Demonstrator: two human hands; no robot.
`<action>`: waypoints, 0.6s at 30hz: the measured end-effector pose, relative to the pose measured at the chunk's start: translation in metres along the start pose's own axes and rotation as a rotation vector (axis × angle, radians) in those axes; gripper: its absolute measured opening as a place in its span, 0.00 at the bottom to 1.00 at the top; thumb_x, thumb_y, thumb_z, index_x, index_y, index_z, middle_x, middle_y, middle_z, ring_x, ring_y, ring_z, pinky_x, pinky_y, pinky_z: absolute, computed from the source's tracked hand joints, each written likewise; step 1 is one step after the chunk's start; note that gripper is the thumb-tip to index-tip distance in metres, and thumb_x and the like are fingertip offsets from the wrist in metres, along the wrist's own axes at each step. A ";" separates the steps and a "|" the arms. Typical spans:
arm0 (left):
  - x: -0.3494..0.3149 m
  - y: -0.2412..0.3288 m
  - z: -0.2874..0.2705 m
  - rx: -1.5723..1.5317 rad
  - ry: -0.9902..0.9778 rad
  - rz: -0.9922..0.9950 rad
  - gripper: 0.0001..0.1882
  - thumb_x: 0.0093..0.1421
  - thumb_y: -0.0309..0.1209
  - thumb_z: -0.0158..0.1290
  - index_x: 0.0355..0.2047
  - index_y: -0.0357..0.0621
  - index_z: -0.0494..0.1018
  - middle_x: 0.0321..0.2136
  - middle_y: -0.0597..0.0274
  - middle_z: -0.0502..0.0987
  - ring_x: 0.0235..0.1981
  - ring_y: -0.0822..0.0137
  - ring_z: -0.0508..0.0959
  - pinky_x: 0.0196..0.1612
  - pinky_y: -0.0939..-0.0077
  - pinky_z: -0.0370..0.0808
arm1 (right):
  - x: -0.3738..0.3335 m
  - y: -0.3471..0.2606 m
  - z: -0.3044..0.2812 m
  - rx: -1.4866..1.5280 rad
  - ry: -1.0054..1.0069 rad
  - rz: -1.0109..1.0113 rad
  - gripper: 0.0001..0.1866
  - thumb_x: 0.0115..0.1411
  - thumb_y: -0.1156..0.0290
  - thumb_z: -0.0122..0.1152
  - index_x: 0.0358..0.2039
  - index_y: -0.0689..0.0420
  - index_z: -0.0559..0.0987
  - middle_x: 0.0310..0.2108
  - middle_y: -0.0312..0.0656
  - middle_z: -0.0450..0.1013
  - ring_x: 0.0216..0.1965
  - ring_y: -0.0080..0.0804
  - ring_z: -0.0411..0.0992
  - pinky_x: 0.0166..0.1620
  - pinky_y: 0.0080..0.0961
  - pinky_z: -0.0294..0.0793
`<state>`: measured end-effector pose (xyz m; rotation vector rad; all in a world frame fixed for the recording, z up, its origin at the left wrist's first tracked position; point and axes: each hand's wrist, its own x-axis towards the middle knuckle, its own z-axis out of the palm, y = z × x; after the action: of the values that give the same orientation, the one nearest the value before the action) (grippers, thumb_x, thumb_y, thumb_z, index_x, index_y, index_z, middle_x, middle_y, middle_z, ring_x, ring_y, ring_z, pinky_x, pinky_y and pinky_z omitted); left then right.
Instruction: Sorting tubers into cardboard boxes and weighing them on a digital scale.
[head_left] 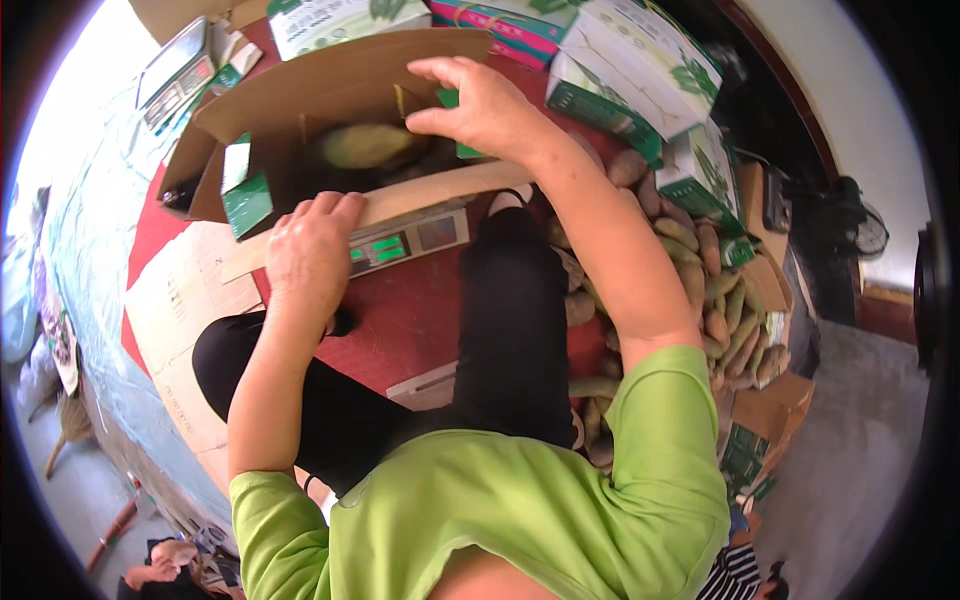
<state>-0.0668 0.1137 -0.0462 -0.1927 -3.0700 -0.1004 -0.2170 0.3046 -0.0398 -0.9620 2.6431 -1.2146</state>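
Note:
An opened cardboard box (340,72) stands in front of me on a digital scale (440,229) with a lit green display. My left hand (312,245) is closed over the near edge of the box, fingers curled onto its flap. Over the box's right side, my right hand (470,105) is open, thumb and fingers spread with nothing between them. Just left of it, inside the box, is a blurred yellow-green tuber (368,146), apart from the fingers. I cannot tell whether it is moving or resting. The dark box bottom is hard to make out.
Many long brownish-green tubers (700,275) lie piled to my right. White-and-green cartons (640,65) stand behind them. Another scale (178,75) sits at the far left. Flattened cardboard (190,330) lies left of my knee on red sheeting (385,345). People are partly visible at the lower corners.

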 end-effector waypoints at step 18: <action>0.003 0.009 0.003 -0.012 -0.069 -0.107 0.18 0.58 0.23 0.42 0.47 0.53 0.72 0.43 0.63 0.75 0.44 0.56 0.75 0.44 0.63 0.72 | -0.355 0.154 0.015 0.495 0.528 1.196 0.13 0.56 0.71 0.59 0.42 0.60 0.76 0.30 0.33 0.74 0.26 0.19 0.70 0.24 0.16 0.66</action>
<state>-0.0688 0.1233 -0.0479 -0.0322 -3.1483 -0.1207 -0.0063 0.5727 -0.2233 0.9977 2.2099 -1.6301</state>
